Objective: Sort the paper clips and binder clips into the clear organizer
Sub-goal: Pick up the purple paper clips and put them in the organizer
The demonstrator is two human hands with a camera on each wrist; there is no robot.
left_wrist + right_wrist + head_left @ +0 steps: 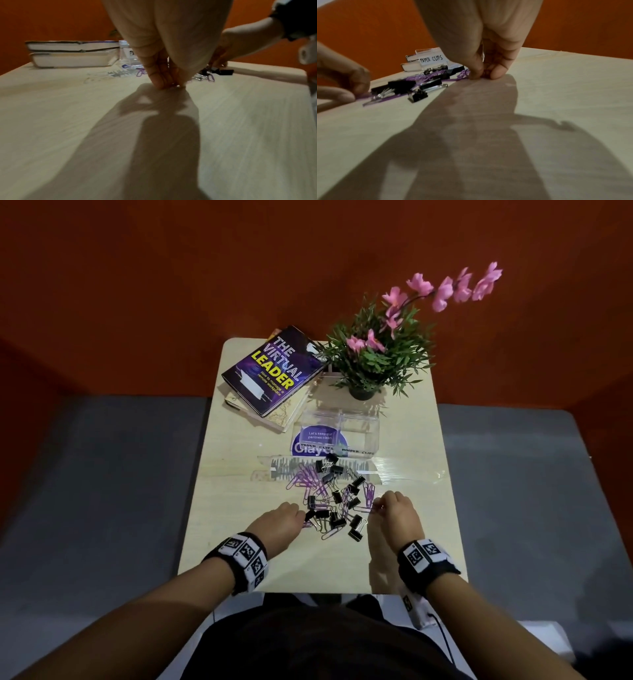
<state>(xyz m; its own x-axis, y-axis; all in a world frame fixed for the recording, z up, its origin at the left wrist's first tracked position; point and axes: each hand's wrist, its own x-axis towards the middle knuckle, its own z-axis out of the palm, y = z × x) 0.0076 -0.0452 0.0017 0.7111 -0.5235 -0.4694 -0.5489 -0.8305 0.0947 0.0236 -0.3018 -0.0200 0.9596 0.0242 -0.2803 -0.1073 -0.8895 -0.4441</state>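
A mixed pile of purple paper clips (pixel 308 479) and black binder clips (pixel 329 467) lies in the middle of the small table (pixel 239 491). Behind it stands the clear organizer (pixel 337 429), its left compartment labelled PAPER CLIPS (pixel 430 59) and its right one BINDER CLIPS. My left hand (pixel 301 517) is at the pile's near left edge, fingertips (pixel 159 83) bunched on the tabletop and pinching a purple paper clip (pixel 363 96). At the pile's right edge my right hand (pixel 378 506) pinches another purple paper clip (pixel 465 75) between thumb and finger.
Two stacked books (pixel 274 371) lie at the back left and a potted plant (pixel 376 354) with pink flowers stands at the back right. A sheet of clear plastic film (pixel 404 474) lies right of the pile. Grey seating (pixel 102 474) flanks the table.
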